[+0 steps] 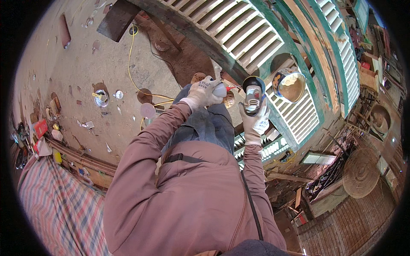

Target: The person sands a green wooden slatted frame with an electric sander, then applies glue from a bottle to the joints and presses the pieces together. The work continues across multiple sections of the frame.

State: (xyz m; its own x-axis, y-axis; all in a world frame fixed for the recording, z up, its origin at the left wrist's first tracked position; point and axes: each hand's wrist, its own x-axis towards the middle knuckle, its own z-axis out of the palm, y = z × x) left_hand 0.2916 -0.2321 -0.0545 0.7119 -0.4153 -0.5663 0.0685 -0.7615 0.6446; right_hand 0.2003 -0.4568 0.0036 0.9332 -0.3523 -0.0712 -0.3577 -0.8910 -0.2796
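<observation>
My left hand (pixel 205 91), in a white work glove, is closed round a small white bottle (pixel 219 90) with a red tip. A thin spout points from the tip toward the tool on the right. My gloved right hand (pixel 255 121) grips a grey power tool, which looks like an angle grinder (pixel 253 97), with a dark rounded guard at its far end. Both hands are above my knees, beside a green wooden shutter (pixel 273 34) with pale slats. A round tin (pixel 289 85) with creamy contents stands on the shutter, just right of the tool.
A yellow cord (pixel 130 64) winds over the dusty floor at left. An open can (pixel 101 98) stands there among scattered scraps. Another louvred shutter (pixel 350 64) lies at right. A woven round basket (pixel 361 173) is at lower right, and a checked cloth (pixel 64 209) at lower left.
</observation>
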